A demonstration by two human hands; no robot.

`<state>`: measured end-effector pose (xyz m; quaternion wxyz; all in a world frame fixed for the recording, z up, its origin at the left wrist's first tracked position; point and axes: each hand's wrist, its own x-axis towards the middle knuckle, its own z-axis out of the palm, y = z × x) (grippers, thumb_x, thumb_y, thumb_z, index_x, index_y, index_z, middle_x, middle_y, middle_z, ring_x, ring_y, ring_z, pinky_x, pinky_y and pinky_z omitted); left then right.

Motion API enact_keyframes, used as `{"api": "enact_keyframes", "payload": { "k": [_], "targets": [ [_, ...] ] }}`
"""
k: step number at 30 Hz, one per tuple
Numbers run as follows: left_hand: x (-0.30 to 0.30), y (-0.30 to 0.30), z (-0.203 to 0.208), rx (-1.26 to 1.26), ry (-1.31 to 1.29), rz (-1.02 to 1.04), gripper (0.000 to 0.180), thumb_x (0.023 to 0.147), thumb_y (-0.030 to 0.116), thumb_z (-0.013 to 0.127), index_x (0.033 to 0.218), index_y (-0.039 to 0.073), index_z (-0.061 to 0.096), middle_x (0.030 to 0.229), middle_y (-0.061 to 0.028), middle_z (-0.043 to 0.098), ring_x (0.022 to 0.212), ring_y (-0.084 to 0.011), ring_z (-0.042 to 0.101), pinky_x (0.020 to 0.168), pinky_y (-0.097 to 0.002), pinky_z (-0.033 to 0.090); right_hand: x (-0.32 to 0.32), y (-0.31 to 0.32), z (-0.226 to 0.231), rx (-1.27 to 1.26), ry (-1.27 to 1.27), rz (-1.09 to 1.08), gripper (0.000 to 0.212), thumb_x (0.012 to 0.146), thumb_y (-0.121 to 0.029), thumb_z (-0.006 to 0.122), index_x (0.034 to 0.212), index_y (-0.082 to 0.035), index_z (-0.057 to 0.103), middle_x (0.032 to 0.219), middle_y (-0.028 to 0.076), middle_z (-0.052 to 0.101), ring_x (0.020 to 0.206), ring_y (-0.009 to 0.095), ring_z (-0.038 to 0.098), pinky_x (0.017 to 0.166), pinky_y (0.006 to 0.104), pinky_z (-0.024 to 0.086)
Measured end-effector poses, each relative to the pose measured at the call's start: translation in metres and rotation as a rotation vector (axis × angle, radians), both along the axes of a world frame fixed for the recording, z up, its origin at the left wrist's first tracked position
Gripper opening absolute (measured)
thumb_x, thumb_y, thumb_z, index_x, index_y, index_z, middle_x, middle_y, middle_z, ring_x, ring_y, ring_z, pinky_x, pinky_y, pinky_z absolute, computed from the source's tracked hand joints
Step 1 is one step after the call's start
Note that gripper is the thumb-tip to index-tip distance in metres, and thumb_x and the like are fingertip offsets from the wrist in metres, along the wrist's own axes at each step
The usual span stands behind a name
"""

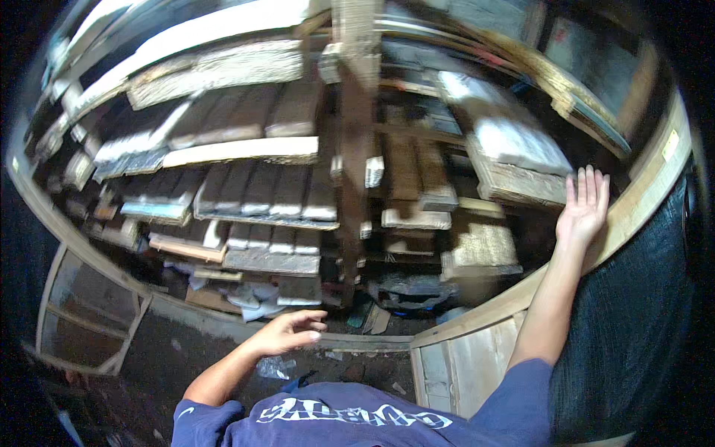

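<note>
Both of the two hands are empty, the left hand (290,333) half-curled before the lower edge of one rack (354,149), the right hand (584,208) spread open by one plank (521,183) near its right edge, contact unclear, other boards (272,261) too blurred to count.

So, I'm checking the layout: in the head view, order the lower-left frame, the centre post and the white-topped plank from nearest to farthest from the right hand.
From the right hand:
1. White-topped plank, just to its left; contact is unclear.
2. Centre post, farther left, mid-view.
3. Lower-left frame, at the far left.
</note>
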<state>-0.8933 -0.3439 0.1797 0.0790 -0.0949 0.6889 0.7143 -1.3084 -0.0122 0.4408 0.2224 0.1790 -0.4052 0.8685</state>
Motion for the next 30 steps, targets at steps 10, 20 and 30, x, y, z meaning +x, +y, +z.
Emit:
{"api": "enact_keyframes", "payload": {
  "k": [10,20,30],
  "targets": [
    [0.235,-0.038,-0.036,0.199,-0.014,0.562,0.059,0.098,0.019,0.065,0.150,0.006,0.041,0.127,-0.0125,0.061,0.108,-0.0149,0.060,0.093,-0.0298,0.051,0.278,-0.182,-0.263,0.747,-0.630,0.707,0.023,0.093,-0.010,0.066,0.114,-0.007,0.057,0.093,0.003,0.064,0.075,0.010,0.062,0.057,0.0260,0.052],
    [0.384,-0.026,-0.016,0.283,0.034,0.930,0.055,0.099,0.020,0.064,0.148,0.006,0.043,0.131,-0.0144,0.060,0.109,-0.0160,0.060,0.092,-0.0307,0.051,0.423,-0.279,-0.368,1.181,-0.756,1.298,0.025,0.093,-0.017,0.069,0.113,-0.006,0.059,0.094,0.003,0.065,0.083,0.017,0.064,0.070,0.0355,0.057],
    [0.478,-0.106,0.002,0.119,0.064,1.210,0.056,0.101,0.025,0.059,0.151,0.006,0.039,0.140,-0.0176,0.056,0.117,-0.0257,0.062,0.097,-0.0378,0.051,0.558,-0.492,-0.380,1.353,-0.568,1.676,0.006,0.094,-0.014,0.062,0.099,-0.012,0.060,0.091,0.003,0.064,0.079,0.018,0.064,0.069,0.0374,0.054]
  ]
}}
